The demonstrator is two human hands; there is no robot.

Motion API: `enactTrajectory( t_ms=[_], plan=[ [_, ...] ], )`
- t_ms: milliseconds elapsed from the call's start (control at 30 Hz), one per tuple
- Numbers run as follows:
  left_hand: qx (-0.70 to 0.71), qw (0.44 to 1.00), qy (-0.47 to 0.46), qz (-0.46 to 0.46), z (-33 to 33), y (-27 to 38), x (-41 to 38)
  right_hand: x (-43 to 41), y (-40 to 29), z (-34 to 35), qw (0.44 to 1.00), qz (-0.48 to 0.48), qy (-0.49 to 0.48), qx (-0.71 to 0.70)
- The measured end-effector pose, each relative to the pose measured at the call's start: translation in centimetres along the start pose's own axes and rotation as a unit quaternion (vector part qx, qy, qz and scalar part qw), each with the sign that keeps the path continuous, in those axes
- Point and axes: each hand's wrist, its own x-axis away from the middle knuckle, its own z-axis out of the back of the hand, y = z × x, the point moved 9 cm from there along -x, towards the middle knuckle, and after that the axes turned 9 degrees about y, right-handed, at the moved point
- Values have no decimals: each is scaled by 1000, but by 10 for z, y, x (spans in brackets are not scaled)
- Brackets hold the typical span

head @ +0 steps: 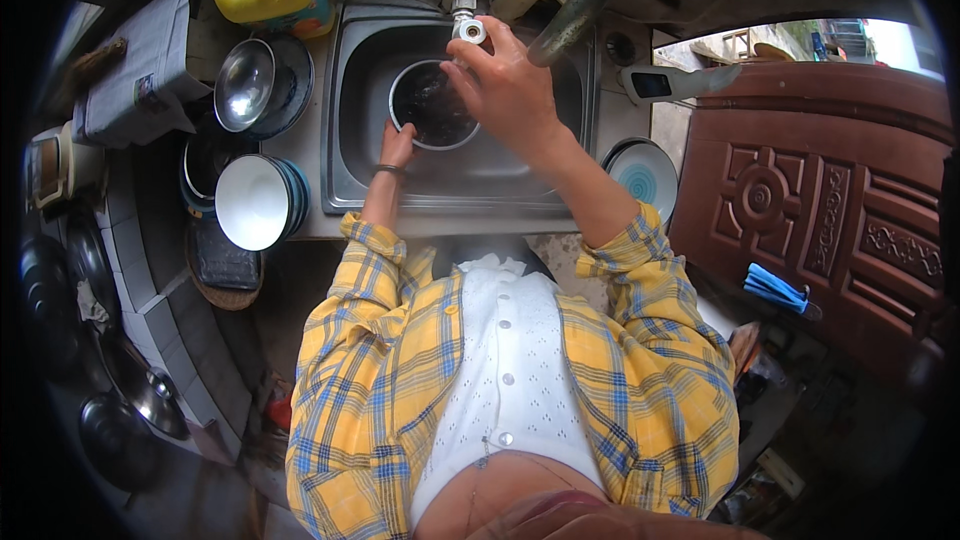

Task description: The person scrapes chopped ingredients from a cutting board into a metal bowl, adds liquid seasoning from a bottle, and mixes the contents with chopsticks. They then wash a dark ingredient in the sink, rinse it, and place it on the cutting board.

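Note:
A round pot or bowl with a pale rim [437, 106] is in the stainless steel sink [450, 199], with dark, rippled liquid inside. My left hand [399, 146] grips its lower left rim, thumb over the edge. Above the sink, my right hand [499, 79] is raised at the white tap [472, 31], fingertips beside its round knob. Whether those fingers touch the knob I cannot tell. The hand hides part of the vessel's right side and whatever flows from the tap.
Left of the sink are a steel bowl [245, 85], stacked white bowls [253, 202] and a yellow detergent bottle [262, 0]. A thick pipe [589, 4] hangs over the sink's upper right. Plates [643, 178] stand at the right, near a brown panelled door [802, 112].

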Motion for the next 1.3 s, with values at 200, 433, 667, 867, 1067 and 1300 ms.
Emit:
enactTrajectory(
  t_ms=[200,433,667,867,1067,1300],
  plan=[
    [28,997,-64,17,-6,2,6,-2,2,2,999,26,-31,4],
    [15,996,-83,41,-8,1,16,-2,8,9,997,79,-1,1],
    [-105,992,-64,34,0,-30,-7,-16,24,-11,997,-9,25,68],
    [-160,982,-101,-7,-22,-50,-29,26,88,-17,961,-187,118,-168],
    [-295,942,-133,-87,-52,-76,-74,204,166,-146,907,-228,-345,74],
    [-446,850,52,-277,-42,8,-15,234,155,-221,908,-79,-391,126]
  ],
)
